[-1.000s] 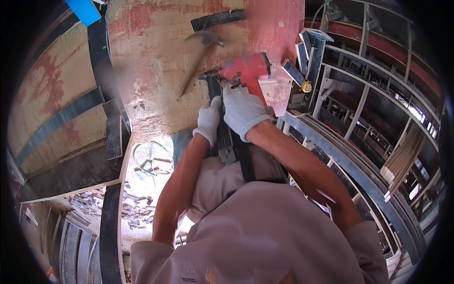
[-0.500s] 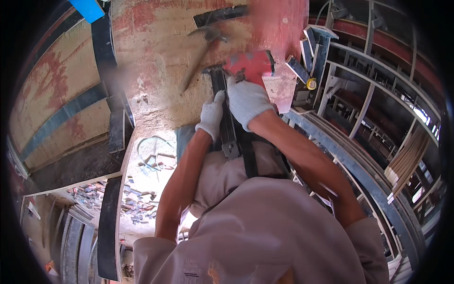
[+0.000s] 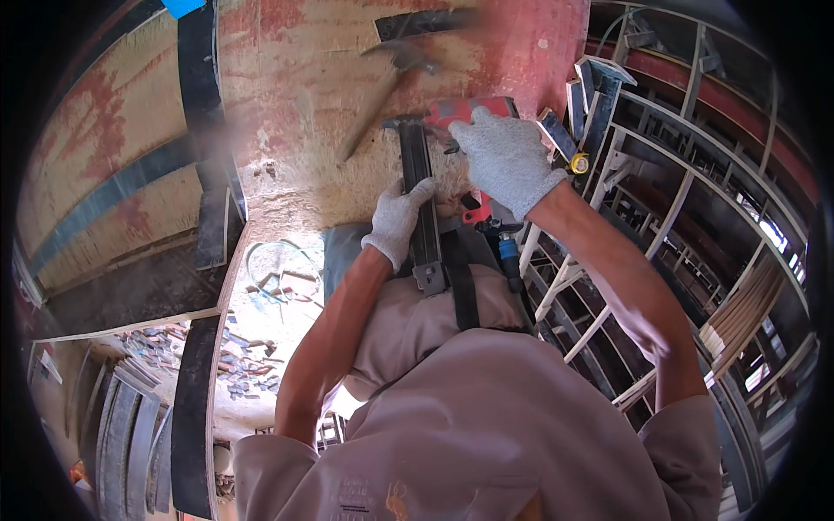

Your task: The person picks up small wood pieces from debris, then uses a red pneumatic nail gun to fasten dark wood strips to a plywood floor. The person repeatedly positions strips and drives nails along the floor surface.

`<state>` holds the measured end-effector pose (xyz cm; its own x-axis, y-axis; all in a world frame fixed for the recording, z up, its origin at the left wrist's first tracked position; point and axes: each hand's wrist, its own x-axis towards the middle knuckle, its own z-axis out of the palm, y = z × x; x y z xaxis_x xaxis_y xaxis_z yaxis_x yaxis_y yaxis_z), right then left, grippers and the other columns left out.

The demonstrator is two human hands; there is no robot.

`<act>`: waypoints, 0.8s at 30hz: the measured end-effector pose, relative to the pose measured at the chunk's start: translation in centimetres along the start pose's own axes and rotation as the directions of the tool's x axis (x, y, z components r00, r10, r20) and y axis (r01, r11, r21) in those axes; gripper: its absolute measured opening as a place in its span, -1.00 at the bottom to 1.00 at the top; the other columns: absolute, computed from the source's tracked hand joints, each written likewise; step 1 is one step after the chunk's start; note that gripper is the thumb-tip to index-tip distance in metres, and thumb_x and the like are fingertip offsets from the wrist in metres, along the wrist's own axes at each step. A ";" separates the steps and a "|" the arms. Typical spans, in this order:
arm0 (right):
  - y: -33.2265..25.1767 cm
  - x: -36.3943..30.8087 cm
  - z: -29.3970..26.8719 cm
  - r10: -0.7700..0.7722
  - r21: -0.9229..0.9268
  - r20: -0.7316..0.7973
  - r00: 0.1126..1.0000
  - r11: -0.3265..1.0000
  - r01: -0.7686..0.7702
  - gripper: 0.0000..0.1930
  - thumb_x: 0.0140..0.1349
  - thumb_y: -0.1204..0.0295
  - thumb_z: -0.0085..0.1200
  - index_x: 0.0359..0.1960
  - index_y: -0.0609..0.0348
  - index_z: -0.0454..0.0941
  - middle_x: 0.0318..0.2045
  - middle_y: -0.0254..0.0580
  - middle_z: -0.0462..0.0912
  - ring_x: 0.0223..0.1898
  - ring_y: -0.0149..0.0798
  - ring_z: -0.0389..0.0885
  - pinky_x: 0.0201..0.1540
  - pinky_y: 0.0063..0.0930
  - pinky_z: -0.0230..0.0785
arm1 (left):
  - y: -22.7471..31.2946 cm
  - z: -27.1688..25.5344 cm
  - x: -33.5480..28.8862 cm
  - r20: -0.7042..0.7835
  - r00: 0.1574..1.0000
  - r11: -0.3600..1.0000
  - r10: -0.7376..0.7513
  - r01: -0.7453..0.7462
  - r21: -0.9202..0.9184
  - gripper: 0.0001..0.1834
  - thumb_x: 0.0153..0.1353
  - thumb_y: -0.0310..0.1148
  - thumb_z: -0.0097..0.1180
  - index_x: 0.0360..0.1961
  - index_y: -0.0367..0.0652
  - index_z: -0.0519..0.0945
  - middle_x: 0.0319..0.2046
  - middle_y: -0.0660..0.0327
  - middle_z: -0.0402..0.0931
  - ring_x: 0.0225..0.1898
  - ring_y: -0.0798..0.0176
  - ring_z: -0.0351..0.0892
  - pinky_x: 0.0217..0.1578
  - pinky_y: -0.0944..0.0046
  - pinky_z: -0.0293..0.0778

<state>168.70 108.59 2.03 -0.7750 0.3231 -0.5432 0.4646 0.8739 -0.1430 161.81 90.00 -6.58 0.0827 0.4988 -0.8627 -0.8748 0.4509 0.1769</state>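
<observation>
A red nail gun (image 3: 446, 110) with a long black magazine lies across my lap and the board's near edge, its magazine pointing toward me. My left hand (image 3: 398, 217), in a white knit glove, is closed around the magazine's side, thumb on top. Over the red body rests my gloved right hand (image 3: 508, 161), fingers bent around it; part of the grip is hidden beneath. A blue air-hose fitting (image 3: 508, 252) hangs below the red handle end. Beyond the gun, a claw hammer (image 3: 369, 113) lies on the board.
The worn wooden board (image 3: 295, 113) has red stains. A dark strip (image 3: 417, 24) lies at its far side. A yellow tape measure (image 3: 579, 163) sits by short wood pieces at right, next to stacked frames (image 3: 669, 217). Scraps (image 3: 248, 360) litter the floor at left.
My right hand has shifted right and up onto the red body, away from the magazine. The handle and blue fitting have come into view. My left hand stays on the magazine.
</observation>
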 end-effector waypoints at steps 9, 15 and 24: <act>-1.3 0.1 0.6 0.014 -0.050 0.025 1.000 0.999 -0.012 -0.67 0.03 0.47 0.17 -0.11 0.20 0.52 -0.28 0.04 0.58 -0.38 0.11 0.71 -0.38 -0.03 0.54 | -0.3 -0.1 0.8 -0.057 0.998 0.996 0.029 -0.024 0.084 -0.83 0.41 -0.37 0.12 -0.08 -0.23 0.50 -0.31 0.13 0.64 -0.41 0.21 0.73 -0.40 0.23 0.73; -3.4 0.5 -0.3 -0.117 -0.199 0.118 0.986 0.970 0.139 -0.62 0.04 0.45 0.17 -0.07 0.32 0.50 -0.32 -0.02 0.59 -0.46 -0.06 0.74 -0.54 -0.15 0.54 | 0.7 1.0 0.2 -0.099 0.993 0.995 0.067 -0.059 0.084 -0.74 0.34 -0.38 0.15 -0.03 -0.29 0.51 -0.38 0.09 0.64 -0.45 0.22 0.70 -0.43 0.24 0.66; -4.9 0.2 2.2 -0.101 -0.281 0.129 0.986 0.950 0.134 -0.50 0.06 0.39 0.19 0.05 0.39 0.49 -0.31 -0.02 0.61 -0.41 -0.19 0.75 -0.57 -0.33 0.55 | 0.0 0.4 1.2 -0.175 0.890 0.791 0.421 -0.266 0.551 -0.71 0.27 -0.35 0.19 -0.06 -0.30 0.57 -0.38 0.00 0.69 -0.41 0.19 0.74 -0.39 0.21 0.65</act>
<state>167.20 103.53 0.84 -0.7564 0.1834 -0.6279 0.2169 0.9759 0.0238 162.10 90.96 -7.43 -0.3788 0.5042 -0.7761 -0.4511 0.6316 0.6305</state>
